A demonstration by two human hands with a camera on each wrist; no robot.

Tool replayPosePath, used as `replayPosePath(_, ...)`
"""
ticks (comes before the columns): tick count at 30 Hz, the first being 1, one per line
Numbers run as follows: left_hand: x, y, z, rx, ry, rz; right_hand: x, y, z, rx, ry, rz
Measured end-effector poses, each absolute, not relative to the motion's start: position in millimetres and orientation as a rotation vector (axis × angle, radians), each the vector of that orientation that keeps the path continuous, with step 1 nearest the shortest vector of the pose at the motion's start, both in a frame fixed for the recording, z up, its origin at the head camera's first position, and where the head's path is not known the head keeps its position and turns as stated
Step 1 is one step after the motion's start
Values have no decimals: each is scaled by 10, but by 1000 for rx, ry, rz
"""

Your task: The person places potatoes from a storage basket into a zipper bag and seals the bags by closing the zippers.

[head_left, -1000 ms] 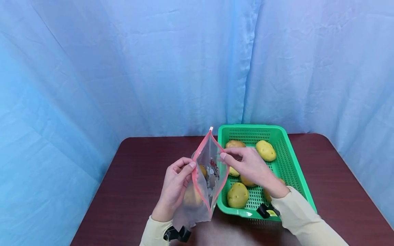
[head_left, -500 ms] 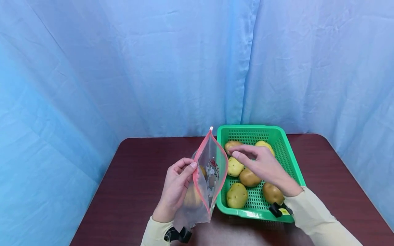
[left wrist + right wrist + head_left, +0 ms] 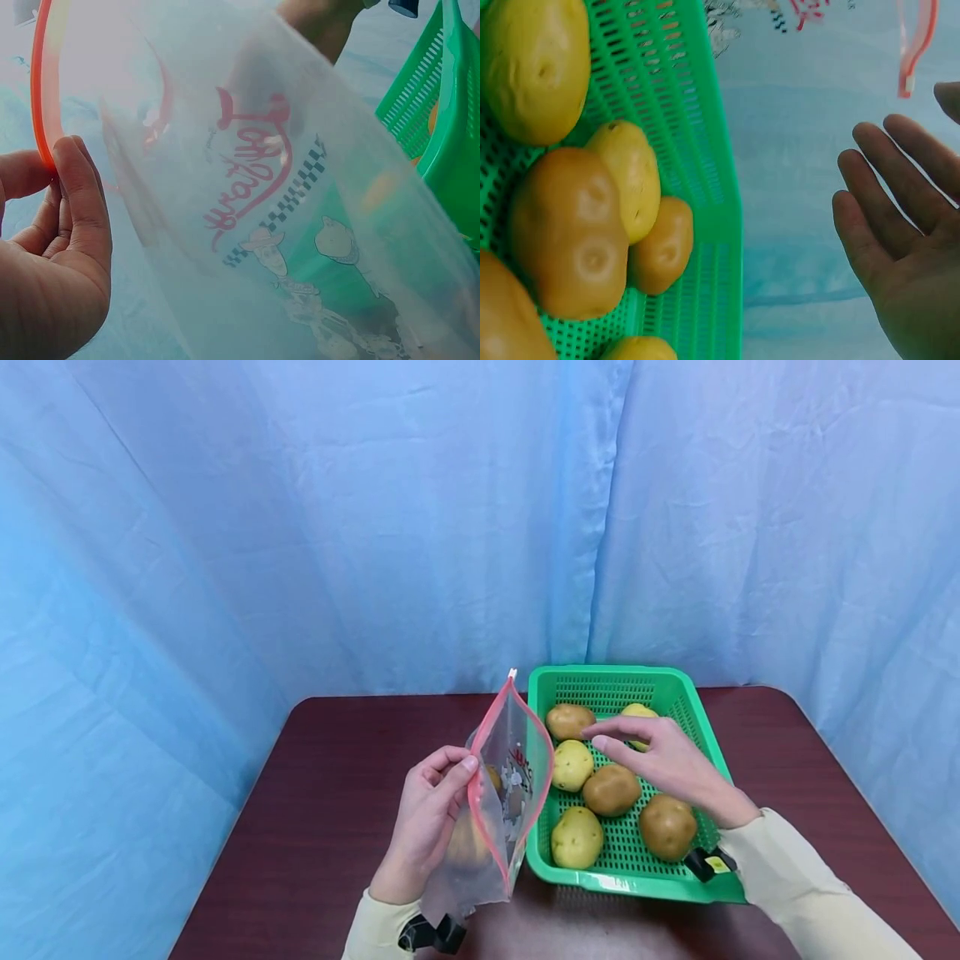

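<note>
My left hand (image 3: 429, 814) pinches the red zip edge of a clear plastic zip bag (image 3: 487, 860) between thumb and fingers. The bag's mouth gapes, with a white slider at its top end, and potatoes show dimly through its side. Printed lettering and cartoon figures mark the bag (image 3: 255, 172) in the left wrist view. My right hand (image 3: 667, 760) hovers above a green basket (image 3: 708, 727), fingers extended and holding nothing. Brown and yellow potatoes lie in the basket, among them a brown potato (image 3: 612, 790) and a yellow potato (image 3: 577, 837). The hand partly covers another yellow potato (image 3: 639, 714).
The basket stands on a dark reddish-brown table (image 3: 337, 777), just right of the bag. A light blue curtain (image 3: 420, 527) hangs behind and to the sides of the table. Each wrist wears a small black camera (image 3: 705, 864).
My right hand has let go of the bag's right edge and moved right, over the basket, uncovering several potatoes. The left hand keeps its pinch in nearly the same place.
</note>
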State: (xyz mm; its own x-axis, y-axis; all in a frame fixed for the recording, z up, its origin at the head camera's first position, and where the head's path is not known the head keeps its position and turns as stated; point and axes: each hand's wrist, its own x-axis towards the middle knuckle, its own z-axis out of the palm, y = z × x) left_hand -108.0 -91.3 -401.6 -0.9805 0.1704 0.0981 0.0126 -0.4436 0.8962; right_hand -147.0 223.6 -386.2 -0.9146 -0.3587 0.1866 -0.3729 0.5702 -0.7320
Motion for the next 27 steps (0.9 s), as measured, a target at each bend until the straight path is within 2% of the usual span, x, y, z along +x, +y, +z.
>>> replayPosePath(13,-1079,-934,-4024,248,1624,2577,-1618,2428,-4092,734,-2869,1133)
replayPosePath(27,-1083,-953,-4033,257,1622,2572,-1745,2540,-4315,820,-2986,1155)
